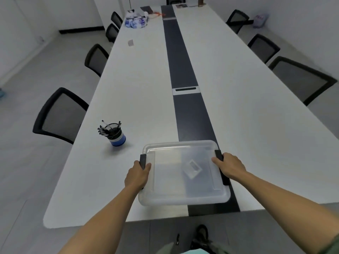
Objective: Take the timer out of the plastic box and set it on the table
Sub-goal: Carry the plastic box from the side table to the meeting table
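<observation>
Grip: left hand (137,176) and right hand (230,167) each clasping a black side latch (142,160) of the plastic box (183,197); lid closed.
Timer (192,168): inside the box, right of middle, lying tilted; seen blurred through the frosted lid.
Look: small, pale, flat rectangle with a darker window.
Handling: likely light, rigid, smooth; best pinched by its long edges, face spared.
Box: translucent, near table (139,99) edge, straddling the dark centre strip (180,68).
Nearby: pen cup (115,135) well left.

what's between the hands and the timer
The closed translucent lid of the plastic box covers the timer, seen in the head view.
</observation>
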Demonstrator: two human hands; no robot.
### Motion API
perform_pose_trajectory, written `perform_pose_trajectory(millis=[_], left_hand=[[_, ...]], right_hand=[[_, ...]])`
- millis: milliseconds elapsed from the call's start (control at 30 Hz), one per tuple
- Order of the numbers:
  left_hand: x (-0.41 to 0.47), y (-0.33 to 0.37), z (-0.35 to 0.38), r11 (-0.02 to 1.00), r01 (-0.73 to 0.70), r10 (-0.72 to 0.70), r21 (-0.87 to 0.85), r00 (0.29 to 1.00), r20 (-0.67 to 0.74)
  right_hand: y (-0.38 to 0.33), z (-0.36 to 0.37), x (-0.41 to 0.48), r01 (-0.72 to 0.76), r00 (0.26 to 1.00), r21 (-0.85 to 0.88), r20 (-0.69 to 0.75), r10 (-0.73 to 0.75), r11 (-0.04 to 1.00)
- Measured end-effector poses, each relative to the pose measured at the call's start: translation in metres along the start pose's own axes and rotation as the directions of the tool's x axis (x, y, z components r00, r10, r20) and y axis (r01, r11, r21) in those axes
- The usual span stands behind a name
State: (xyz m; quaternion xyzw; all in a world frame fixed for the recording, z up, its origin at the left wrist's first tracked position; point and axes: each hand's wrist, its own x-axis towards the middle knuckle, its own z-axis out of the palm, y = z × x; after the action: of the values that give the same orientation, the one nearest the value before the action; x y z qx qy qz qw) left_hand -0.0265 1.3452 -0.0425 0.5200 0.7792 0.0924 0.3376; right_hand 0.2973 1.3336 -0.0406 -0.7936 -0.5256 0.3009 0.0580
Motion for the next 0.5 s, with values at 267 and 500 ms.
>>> perform_pose_trajectory(millis=[267, 500], left_hand=[[0.024, -0.009, 0.010, 0.999, 0.050, -0.050, -0.002, 0.999, -0.004], [0.040, -0.022, 0.000, 0.981, 0.014, 0.015, -0.192, 0.989, 0.148]], right_hand=[[-0.011, 0.012, 0.028, 0.051, 0.997, -0.004, 0.053, -0.050, 0.999], [-0.008, 0.013, 0.034, 0.041, 0.989, 0.136, 0.133, -0.059, 0.990]])
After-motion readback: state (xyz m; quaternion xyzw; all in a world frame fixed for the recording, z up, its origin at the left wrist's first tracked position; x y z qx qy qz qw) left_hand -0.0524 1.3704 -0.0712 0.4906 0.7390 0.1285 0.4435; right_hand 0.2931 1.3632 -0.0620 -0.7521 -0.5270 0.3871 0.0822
